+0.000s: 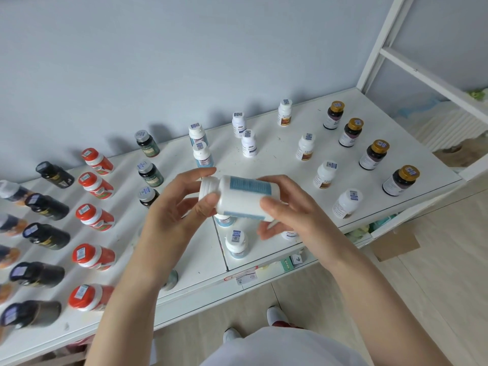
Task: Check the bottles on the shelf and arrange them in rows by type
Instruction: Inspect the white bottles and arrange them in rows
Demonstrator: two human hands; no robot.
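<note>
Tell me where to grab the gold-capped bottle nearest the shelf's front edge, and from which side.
Grip the gold-capped bottle round its dark body just below the cap, coming from the front edge. It stands upright, apart from its neighbours, with bare shelf in front. Both hands are busy, though: left hand and right hand hold the white bottle.

One bottle (244,196) lies sideways between left hand (174,207) and right hand (287,210), above shelf (290,143) middle. Left rows (92,216) and right rows (373,154) stand on shelf, running front to back. Floor (435,260) before shelf.
</note>
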